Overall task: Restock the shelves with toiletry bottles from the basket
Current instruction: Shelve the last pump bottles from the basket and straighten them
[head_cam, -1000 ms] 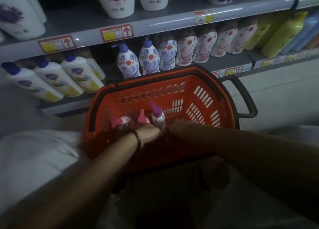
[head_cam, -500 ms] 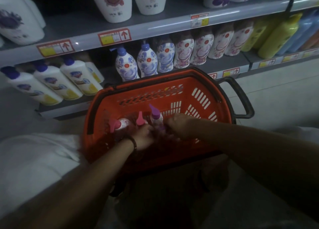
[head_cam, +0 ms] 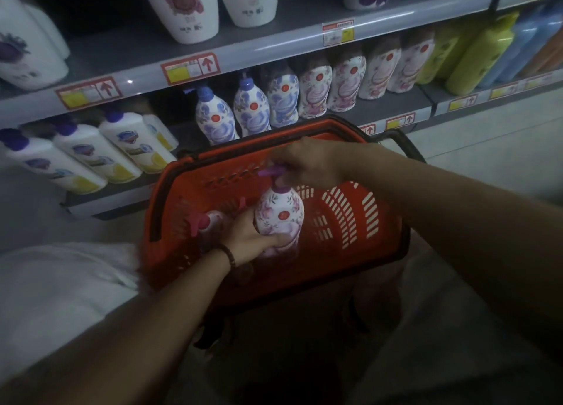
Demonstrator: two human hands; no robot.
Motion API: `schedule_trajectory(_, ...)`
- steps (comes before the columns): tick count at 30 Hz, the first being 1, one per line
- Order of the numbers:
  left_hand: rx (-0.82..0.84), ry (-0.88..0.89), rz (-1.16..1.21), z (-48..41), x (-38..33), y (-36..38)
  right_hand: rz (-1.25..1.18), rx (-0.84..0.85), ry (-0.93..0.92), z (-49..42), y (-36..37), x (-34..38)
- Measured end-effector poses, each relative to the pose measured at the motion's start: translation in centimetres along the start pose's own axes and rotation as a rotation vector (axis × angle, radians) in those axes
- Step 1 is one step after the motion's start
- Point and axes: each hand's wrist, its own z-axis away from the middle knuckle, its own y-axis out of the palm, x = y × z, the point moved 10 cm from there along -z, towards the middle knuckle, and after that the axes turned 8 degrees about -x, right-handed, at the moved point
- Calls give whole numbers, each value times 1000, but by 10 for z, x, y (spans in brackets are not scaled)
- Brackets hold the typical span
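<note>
lifted: floral pump bottle (head_cam: 279, 214), purple nozzle, upright.

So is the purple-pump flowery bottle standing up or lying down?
Standing up: the purple-pump flowery bottle has its pump on top, right hand at pump, left hand around its base.

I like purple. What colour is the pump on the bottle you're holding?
Purple, on the bottle in the head view.

Both forearms are bare, no sleeves showing, just a dark beaded bracelet (head_cam: 230, 256) on the left wrist.
</note>
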Motion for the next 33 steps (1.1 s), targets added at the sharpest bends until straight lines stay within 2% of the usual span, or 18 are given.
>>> schedule_trajectory(7,-46,-1,186,7,-27,5,-49,-124,-43,1,-30,1)
schedule_trajectory(13,-61,-13,355,9,-62,8,-146,-229,0,3,-61,-10)
schedule_trajectory(17,-44,11,428,5,-97,7,-207,-428,102,7,-91,-24)
schedule_trajectory(20,-46,-8,442,-6,-114,0,-407,-492,203,14,-108,-38)
schedule_trajectory(24,-95,45,425,-25,-135,-15,-641,-436,312,27,-115,-57)
schedule_trajectory(29,-125,138,430,-53,-175,-28,-441,-267,384,28,-102,-84)
schedule_trajectory(33,-118,188,409,-78,-204,-40,-542,-335,417,27,-110,-99)
